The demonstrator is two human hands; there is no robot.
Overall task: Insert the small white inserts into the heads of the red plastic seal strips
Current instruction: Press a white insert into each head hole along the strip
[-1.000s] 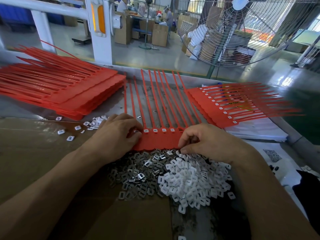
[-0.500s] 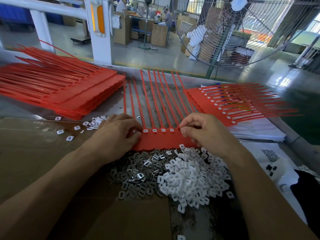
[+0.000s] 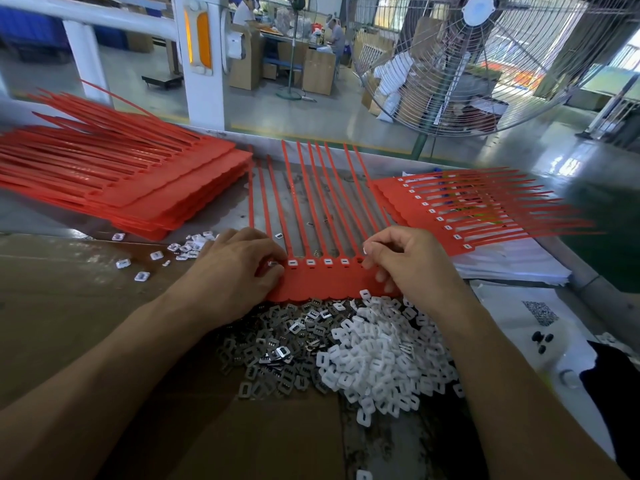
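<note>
Strip: red seal sheet [image 3: 322,282] lies flat at centre, tails toward 12 o'clock.
Left hand [image 3: 232,268]: fingers curled, pressing the sheet's 9 o'clock end.
Right hand [image 3: 412,261]: pinches a white insert [image 3: 365,250] over the 3 o'clock head.
Inserts: white pile [image 3: 381,355] at 6 o'clock, touching the sheet's edge.

– Where's the red seal strip sheet [image 3: 322,284]?
– Flat at the middle, its tails fanning away, its joined heads nearest the person. Four heads in the row show white inserts seated.
– And the loose white inserts [image 3: 377,355]?
– Heaped just below the sheet's scalloped edge, some touching it, small square pieces with a slot each.
</note>
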